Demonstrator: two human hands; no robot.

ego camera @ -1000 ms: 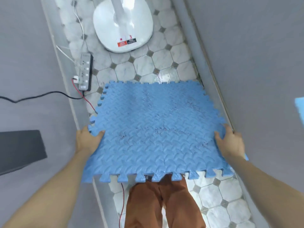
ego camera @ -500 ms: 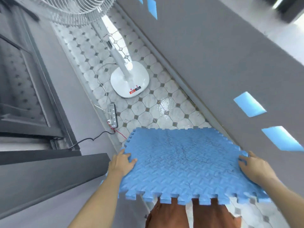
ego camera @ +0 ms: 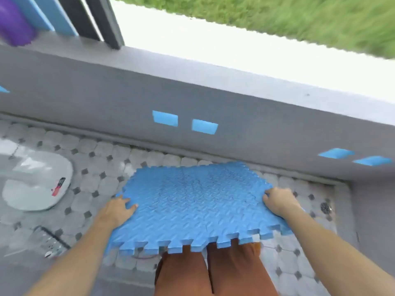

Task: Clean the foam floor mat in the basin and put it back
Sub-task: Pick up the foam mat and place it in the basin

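Head view shows the left hand [ego camera: 118, 208] and right hand [ego camera: 279, 199] with fingers gripping opposite toothed edges of the blue foam mat [ego camera: 196, 206], held flat above tiled floor [ego camera: 102, 167] near the grey wall [ego camera: 192, 99].

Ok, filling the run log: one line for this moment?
carry | foam mat held flat | left hand left edge | right hand right edge | no basin visible

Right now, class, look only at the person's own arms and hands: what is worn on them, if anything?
Nothing is worn. The left hand and right hand are bare, with no gloves, rings, watch or bracelet visible. Both forearms are uncovered up to the frame's edge, so no sleeve shows. Motion blur hides finer detail.
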